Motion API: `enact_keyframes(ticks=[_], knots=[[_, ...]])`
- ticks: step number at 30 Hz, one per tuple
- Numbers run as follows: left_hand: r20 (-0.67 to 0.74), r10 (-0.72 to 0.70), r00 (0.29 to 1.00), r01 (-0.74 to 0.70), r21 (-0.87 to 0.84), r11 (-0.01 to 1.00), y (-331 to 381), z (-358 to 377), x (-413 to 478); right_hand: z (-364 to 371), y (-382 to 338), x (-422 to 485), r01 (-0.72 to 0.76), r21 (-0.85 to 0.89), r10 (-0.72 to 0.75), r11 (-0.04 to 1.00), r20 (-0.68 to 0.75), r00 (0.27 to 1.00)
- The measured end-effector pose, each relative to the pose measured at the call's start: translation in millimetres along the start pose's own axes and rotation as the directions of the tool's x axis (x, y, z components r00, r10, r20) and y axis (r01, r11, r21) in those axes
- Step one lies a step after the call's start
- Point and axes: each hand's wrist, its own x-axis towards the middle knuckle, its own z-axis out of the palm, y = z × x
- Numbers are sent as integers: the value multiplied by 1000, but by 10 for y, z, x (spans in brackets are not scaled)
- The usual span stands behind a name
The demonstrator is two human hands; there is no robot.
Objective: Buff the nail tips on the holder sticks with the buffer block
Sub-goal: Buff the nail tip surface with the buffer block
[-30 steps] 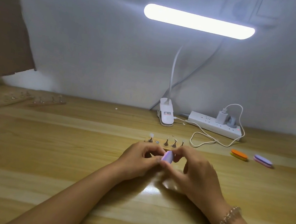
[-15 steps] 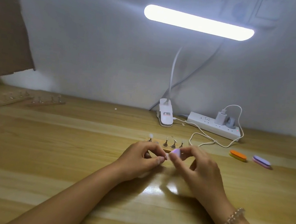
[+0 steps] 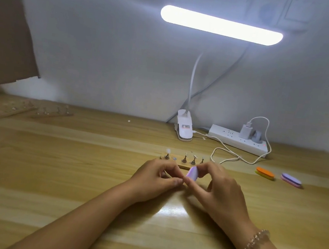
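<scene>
Buffing is underway just on the near side of the wooden base, and that's where both hands meet. The right hand has its fingertips curled round the lilac buffer block. Half a second ago only a sliver peeped out, and now a broader face shows, tilted up on end. The left hand hasn't budged. Its thumb and forefinger are pinched tight against the block's lower end, seemingly on a holder stick, though the fingers hide it. On the base four holder sticks stand upright with one spot bare, and a pale nail tip tops the leftmost.

The pale wooden table carries a glare patch nearer the person than the base. Right of the base lie an orange buffer and a purple buffer, just beside each other. Behind the base sits the lamp clip, with its lit lamp bar high above. Behind and right of the base are a white power strip and a looping cable. Far left of the base lie more stick racks, blurred, under a brown board against the grey wall. A bead bracelet circles the right wrist.
</scene>
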Motion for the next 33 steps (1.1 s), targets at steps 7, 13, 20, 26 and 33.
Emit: enact_keyframes(ticks=[7, 13, 20, 26, 33], knots=[[-18, 14, 1000, -14, 13, 1000, 41, 2, -19, -19, -47, -22, -5, 5, 5, 1000, -59, 998], [-61, 26, 998, -14, 179, 984, 23, 5, -27, 14, -89, -62, 78, -23, -74, 997, 117, 990], [-43, 43, 998, -33, 211, 977, 42, -7, -40, 7, -98, -88, 126, -78, -116, 989, 116, 986], [-25, 56, 998, -48, 246, 968, 65, -12, -47, 18, -80, -49, 115, -140, -106, 983, 73, 992], [-35, 66, 997, -59, 168, 984, 78, -9, -44, -10, -39, -2, -10, -19, 6, 1000, -172, 985]])
